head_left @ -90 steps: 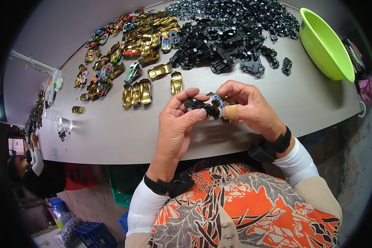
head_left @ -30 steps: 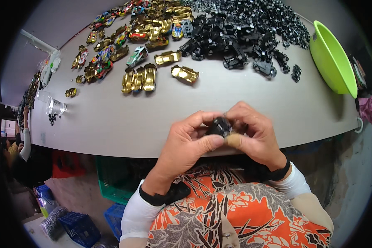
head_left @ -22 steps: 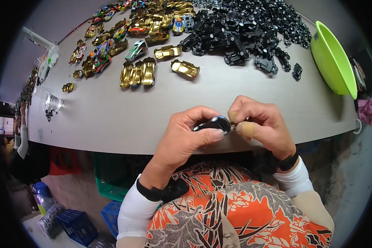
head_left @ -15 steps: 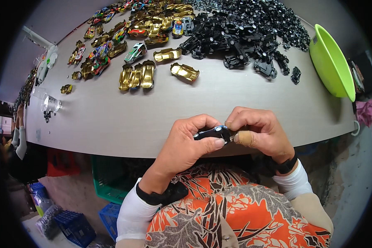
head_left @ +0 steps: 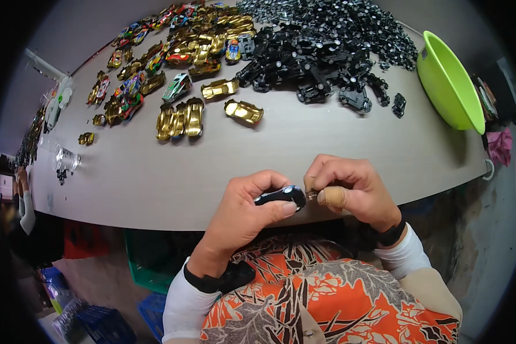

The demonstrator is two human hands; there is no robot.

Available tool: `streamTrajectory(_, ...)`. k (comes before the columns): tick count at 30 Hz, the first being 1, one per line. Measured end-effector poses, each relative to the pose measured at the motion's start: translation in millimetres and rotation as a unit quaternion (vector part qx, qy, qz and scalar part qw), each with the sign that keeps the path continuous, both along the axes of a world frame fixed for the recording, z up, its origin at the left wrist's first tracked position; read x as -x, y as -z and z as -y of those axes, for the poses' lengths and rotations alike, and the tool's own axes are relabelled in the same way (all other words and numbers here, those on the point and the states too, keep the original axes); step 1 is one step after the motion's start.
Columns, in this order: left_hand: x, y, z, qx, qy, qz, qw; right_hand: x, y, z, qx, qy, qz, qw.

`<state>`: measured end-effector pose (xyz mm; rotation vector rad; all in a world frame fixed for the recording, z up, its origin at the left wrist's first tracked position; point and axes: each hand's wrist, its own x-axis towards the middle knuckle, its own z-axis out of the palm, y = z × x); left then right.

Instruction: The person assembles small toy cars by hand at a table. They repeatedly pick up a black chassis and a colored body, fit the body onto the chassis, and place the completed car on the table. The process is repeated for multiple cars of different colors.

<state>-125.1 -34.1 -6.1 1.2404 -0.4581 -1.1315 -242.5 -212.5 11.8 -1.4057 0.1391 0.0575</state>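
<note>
Just in front of the table's near edge, my left hand [head_left: 239, 207] is closed round a toy car [head_left: 276, 196]. The car's black underside faces up, with pale wheels showing along one side and a blue edge on its body. Close to the car's right end, my right hand [head_left: 358, 186] pinches a small shiny piece [head_left: 311, 195] between thumb and forefinger. The piece is too small for me to name. Tan tape wraps the right thumb. A narrow gap separates the right fingertips from the car.
Gold car bodies [head_left: 243, 111] and colourful ones lie at the left and centre of the table [head_left: 155, 183]. Black car bases [head_left: 321, 57] are heaped at the back right. A green basin [head_left: 450, 86] leans at the right edge. A clear cup [head_left: 66, 158] stands left; another person's arm [head_left: 26, 200] is beyond.
My right hand has drawn away from the car's end, opening a gap with the small piece in its fingers. My left hand has shifted slightly left and down with the car. The view has shifted.
</note>
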Motion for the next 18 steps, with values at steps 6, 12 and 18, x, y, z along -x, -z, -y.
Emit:
streamTrajectory(6, 2, 3, 1, 0.013, 0.028, 0.068, 0.997, -2, 4, -2, -0.014, -0.042, -0.037, 0.998)
streamTrajectory(12, 0, 3, 0, -0.008, 0.017, 0.035, 0.999, -3, 15, -1, 0.131, -0.025, 0.135, 0.982)
streamTrajectory(18, 1, 4, -1, -0.004, 0.011, -0.034, 0.999, -2, 11, -6, -0.016, -0.005, 0.007, 1.000)
